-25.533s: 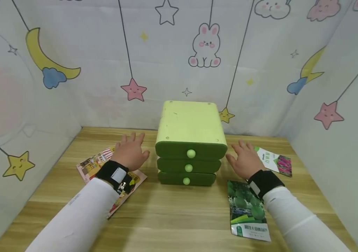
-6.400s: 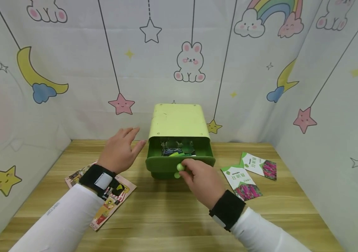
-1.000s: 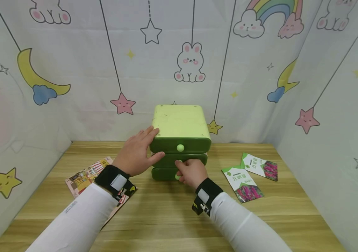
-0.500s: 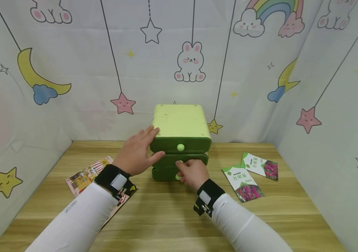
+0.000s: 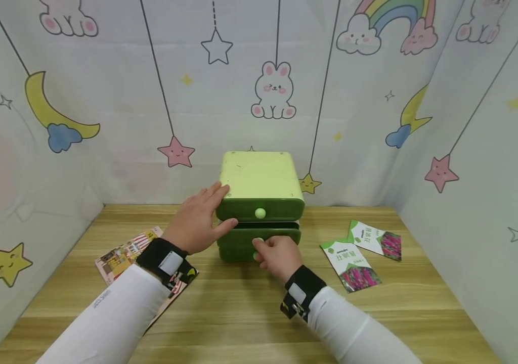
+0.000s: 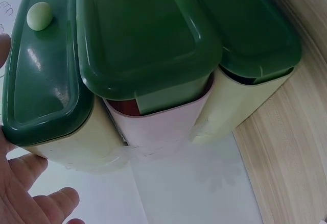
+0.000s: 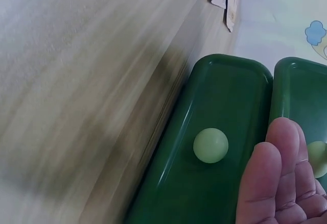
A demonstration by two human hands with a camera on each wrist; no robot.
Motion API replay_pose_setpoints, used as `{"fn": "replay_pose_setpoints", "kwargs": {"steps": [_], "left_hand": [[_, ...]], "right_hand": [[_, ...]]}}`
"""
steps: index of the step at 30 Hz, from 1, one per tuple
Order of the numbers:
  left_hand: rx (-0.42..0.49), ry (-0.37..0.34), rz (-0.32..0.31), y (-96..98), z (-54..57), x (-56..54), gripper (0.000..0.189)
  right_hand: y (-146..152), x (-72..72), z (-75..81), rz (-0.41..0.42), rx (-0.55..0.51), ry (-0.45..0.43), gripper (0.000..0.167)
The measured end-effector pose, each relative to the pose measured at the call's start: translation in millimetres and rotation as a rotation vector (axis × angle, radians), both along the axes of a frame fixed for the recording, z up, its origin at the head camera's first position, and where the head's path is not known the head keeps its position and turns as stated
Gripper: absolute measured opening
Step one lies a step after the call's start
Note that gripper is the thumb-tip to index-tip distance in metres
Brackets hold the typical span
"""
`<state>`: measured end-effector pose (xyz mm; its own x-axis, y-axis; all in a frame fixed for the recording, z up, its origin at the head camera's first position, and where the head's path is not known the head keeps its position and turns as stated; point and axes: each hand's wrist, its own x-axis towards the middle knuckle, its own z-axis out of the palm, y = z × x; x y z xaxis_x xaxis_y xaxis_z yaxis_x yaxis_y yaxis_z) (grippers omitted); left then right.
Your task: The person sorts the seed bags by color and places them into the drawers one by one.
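Surface (image 5: pixel 236 323): wood-grained, reaching back to the backdrop.
Backdrop (image 5: pixel 131 96): white, printed with stars, moons, clouds and rabbits, behind and along both sides.
Cabinet (image 5: pixel 261 174): three green drawers, standing near the surface's rear edge.
Middle drawer (image 5: pixel 240 237): pulled slightly out.
Left hand (image 5: pixel 197 222): fingers apart, resting on the cabinet's left edge.
Right hand (image 5: pixel 282 257): fingers clamped on the middle drawer's knob (image 5: pixel 257 241).
Packets (image 5: pixel 351 265): two, right of the cabinet.
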<state>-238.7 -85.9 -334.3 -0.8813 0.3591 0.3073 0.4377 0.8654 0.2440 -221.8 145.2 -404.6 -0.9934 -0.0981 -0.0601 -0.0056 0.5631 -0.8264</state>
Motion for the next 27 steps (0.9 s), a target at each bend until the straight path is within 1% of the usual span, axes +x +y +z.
{"fn": "replay_pose_setpoints", "kwargs": {"steps": [8, 15, 23, 27], "left_hand": [[-0.014, -0.013, 0.011, 0.7, 1.2, 0.5, 0.087], [-0.019, -0.002, 0.010, 0.5, 1.7, 1.4, 0.087], [-0.027, 0.008, 0.010, 0.0, 0.9, 1.0, 0.086], [-0.033, 0.001, 0.015, 0.3, 2.0, 0.8, 0.087]], "right_hand": [[2, 10.0, -1.2, 0.003, -0.011, 0.014, 0.047], [4, 18.9, -1.7, 0.008, -0.021, 0.026, 0.047], [5, 28.4, 1.7, 0.017, 0.006, -0.023, 0.046], [5, 33.5, 2.0, 0.027, 0.017, -0.015, 0.047]]}}
